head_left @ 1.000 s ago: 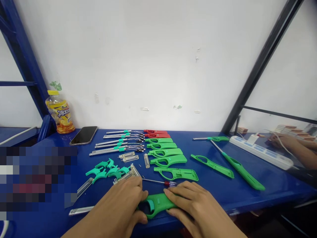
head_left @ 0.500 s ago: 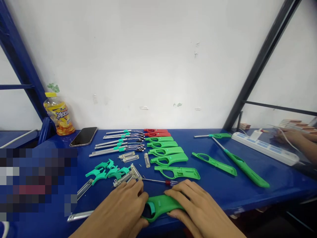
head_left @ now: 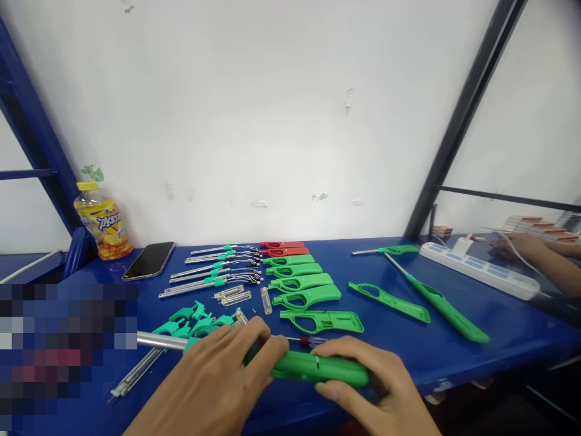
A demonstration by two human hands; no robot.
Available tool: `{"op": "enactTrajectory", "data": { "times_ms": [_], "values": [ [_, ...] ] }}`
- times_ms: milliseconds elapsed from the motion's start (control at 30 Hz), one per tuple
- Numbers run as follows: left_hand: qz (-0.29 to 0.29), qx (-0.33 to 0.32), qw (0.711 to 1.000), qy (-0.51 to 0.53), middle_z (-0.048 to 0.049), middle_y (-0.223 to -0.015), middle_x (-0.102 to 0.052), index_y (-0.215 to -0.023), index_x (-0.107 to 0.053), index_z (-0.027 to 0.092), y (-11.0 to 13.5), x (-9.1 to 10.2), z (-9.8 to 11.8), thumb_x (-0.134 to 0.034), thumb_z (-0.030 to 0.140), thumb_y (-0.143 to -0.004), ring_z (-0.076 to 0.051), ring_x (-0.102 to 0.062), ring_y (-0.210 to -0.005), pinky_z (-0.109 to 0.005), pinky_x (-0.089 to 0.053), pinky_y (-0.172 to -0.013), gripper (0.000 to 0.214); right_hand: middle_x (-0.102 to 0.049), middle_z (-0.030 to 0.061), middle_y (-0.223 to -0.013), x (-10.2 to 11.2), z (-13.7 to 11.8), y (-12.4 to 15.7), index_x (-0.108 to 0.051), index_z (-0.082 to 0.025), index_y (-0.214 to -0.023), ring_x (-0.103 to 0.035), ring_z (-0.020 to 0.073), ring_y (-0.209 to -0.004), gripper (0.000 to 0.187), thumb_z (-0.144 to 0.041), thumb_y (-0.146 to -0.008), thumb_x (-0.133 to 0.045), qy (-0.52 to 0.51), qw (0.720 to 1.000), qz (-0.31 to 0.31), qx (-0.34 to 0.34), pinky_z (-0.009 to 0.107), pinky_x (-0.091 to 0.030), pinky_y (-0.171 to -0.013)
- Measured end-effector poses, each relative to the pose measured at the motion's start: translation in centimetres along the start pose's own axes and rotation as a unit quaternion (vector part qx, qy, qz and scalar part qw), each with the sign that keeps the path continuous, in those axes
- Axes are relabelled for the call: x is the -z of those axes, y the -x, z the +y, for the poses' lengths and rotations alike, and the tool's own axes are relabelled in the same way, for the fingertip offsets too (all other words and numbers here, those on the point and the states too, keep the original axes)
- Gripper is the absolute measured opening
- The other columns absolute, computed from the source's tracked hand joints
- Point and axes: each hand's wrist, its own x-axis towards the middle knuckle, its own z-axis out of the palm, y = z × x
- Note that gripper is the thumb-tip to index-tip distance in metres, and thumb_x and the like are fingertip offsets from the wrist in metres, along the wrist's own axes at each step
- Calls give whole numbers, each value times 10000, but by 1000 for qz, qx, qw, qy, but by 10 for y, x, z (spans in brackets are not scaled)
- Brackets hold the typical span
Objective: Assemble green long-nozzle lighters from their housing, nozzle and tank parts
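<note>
Both hands hold one green gas lighter [head_left: 313, 367] low over the front of the table, its silver barrel [head_left: 161, 341] pointing left. My left hand [head_left: 227, 369] is wrapped round the trigger end and hides most of it. Round the handle's rear part, my right hand [head_left: 372, 375] closes with thumb below and fingers above. A narrow slot shows on the handle's edge. Just behind the lighter lies a screwdriver [head_left: 310, 341] with a red and clear handle. Teal triggers [head_left: 184, 321] and clear fuel tanks [head_left: 136, 372] lie beyond my left hand.
Green handle shells [head_left: 306, 297] and red ones [head_left: 285, 252] form a column mid-table, beside metal barrels with wires [head_left: 195, 283]. At right lie another lighter [head_left: 447, 312], a half shell [head_left: 394, 303] and a power strip [head_left: 481, 270]. A phone [head_left: 149, 260] and drink bottle [head_left: 104, 227] stand back left.
The lighter has rolled from its flat side onto its narrow edge, and its barrel has lifted. My left hand has shifted its hold over the trigger; my right hand has slid slightly right.
</note>
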Motion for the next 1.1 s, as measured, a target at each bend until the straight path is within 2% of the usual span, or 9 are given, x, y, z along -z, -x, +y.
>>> {"op": "enactTrajectory", "data": {
  "times_ms": [200, 300, 433, 633, 767, 833, 933, 1000, 1100],
  "values": [
    [84, -16, 996, -5, -38, -1219, -759, -1333, -631, 282, -2, 0, 5, -424, 337, -1162, -214, -764, -1049, -267, -599, -889, 275, -882, -67, -982, -1, -2, -1, -842, -339, -1123, -857, 154, -843, 169, -315, -956, -839, -19, 997, 30, 63, 143, -663, -825],
    [113, -33, 993, 15, -29, -1128, -769, -1185, -670, 270, -4, 3, 4, -252, 333, -1203, -174, -768, -903, -263, -583, -748, 423, -885, -53, -990, -1, -3, 0, -843, -327, -1110, -860, 162, -841, 127, -325, -989, -806, -12, 995, 45, 90, 165, -680, -817],
    [110, -50, 992, 27, -11, -1046, -769, -1196, -673, 264, -8, 0, 2, -301, 306, -1199, -164, -760, -796, -284, -580, -683, 374, -888, -36, -975, -1, -1, 5, -857, -334, -1090, -867, 198, -821, 115, -332, -990, -800, -2, 995, 58, 87, 215, -704, -799],
    [124, -43, 991, -23, -53, -1195, -781, -1421, -622, 263, -6, 2, 7, -350, 379, -1192, -225, -779, -1028, -348, -625, -914, 374, -886, 22, -960, -1, 0, 8, -899, -343, -1012, -860, 267, -749, 156, -407, -870, -894, -59, 994, 41, -81, 291, -721, -670],
    [108, -49, 992, -37, -43, -1273, -780, -1598, -496, 290, -5, 1, 12, -434, 375, -1180, -224, -761, -1156, -362, -566, -1091, 431, -754, 11, -570, -6, -4, 9, -880, -232, -1046, -717, 188, -422, 368, -570, -927, -799, -218, 939, 31, -263, 227, -592, -412],
    [95, -49, 994, -33, -44, -1264, -786, -1615, -473, 272, -6, -3, 12, -433, 380, -1180, -218, -765, -1158, -358, -566, -1098, 450, -647, -26, -451, -8, -5, 8, -859, -203, -1100, -645, 155, -356, 432, -597, -964, -747, -247, 926, 23, -285, 210, -565, -409],
    [72, -51, 996, -15, -57, -1252, -789, -1599, -493, 256, -7, -9, 8, -511, 470, -1141, -238, -778, -1124, -372, -597, -1063, 506, -837, 51, -791, -5, -3, 4, -866, -246, -1089, -742, 169, -494, 326, -527, -945, -786, -211, 960, 14, -182, 218, -614, -462],
    [54, -47, 997, 9, -49, -1242, -791, -1579, -517, 280, -8, -10, 6, -584, 479, -1110, -236, -786, -1094, -365, -609, -1048, 513, -876, 60, -1039, -1, -2, 0, -882, -300, -1033, -847, 229, -748, 210, -444, -880, -872, -148, 986, 23, -76, 254, -697, -651],
    [45, -37, 997, 47, -40, -1256, -791, -1541, -555, 315, -8, -9, 4, -607, 469, -1104, -231, -782, -1109, -354, -608, -1056, 466, -884, 17, -1058, 5, -2, -4, -893, -354, -1021, -860, 270, -989, 167, -390, -859, -913, -74, 997, 26, 15, 299, -694, -905]
  ]
}}
